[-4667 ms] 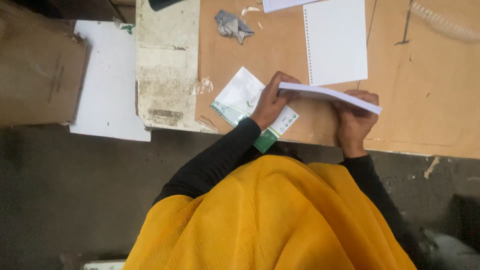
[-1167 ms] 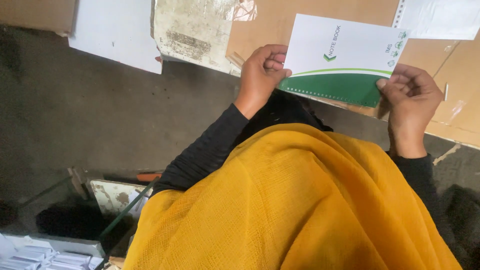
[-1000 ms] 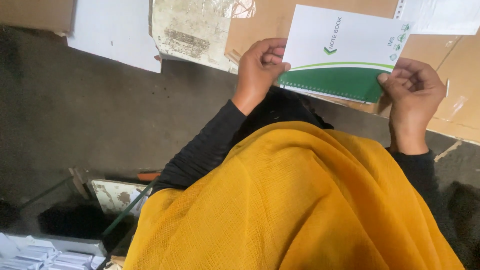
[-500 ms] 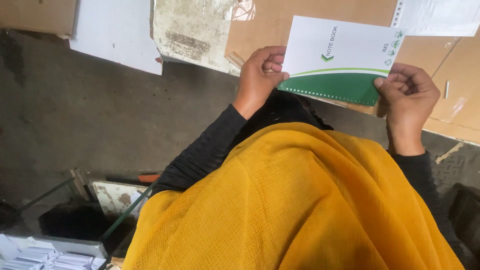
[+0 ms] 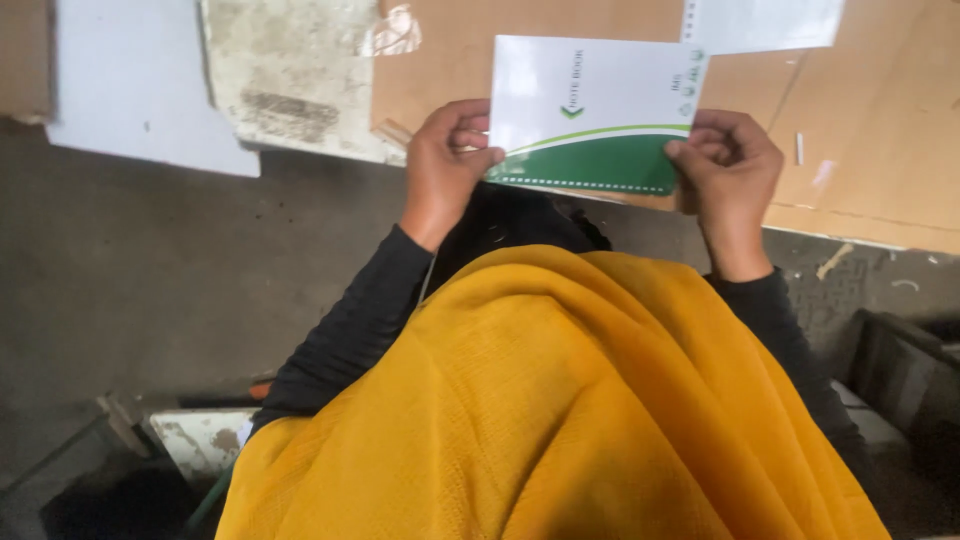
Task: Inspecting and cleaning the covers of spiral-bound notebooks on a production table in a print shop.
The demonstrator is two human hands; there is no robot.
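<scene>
Head view: looking down over a yellow-orange garment (image 5: 560,400) with black sleeves, both hands up at 12 o'clock.
Held item: white and green notebook cover (image 5: 595,115), flat, facing the camera, punched row of holes along its lower green edge.
Left hand (image 5: 447,160): grip clamped on the cover's lower-left corner, thumb on top, fingers curled tight behind.
Right hand (image 5: 728,165): grip clamped on the lower-right corner, thumb pressing the green band, fingers folded under.
Cover position: held between the hands, over the near edge of the brown worktop (image 5: 880,130); cannot tell if it touches the surface.
At 1 o'clock of cover: white punched sheet (image 5: 760,20), lying on the worktop, partly overlapped by the cover's top-right corner.
At 10 o'clock: dirty grey board (image 5: 290,80), white sheet (image 5: 130,85) further left.
Below: dark floor (image 5: 150,280).
</scene>
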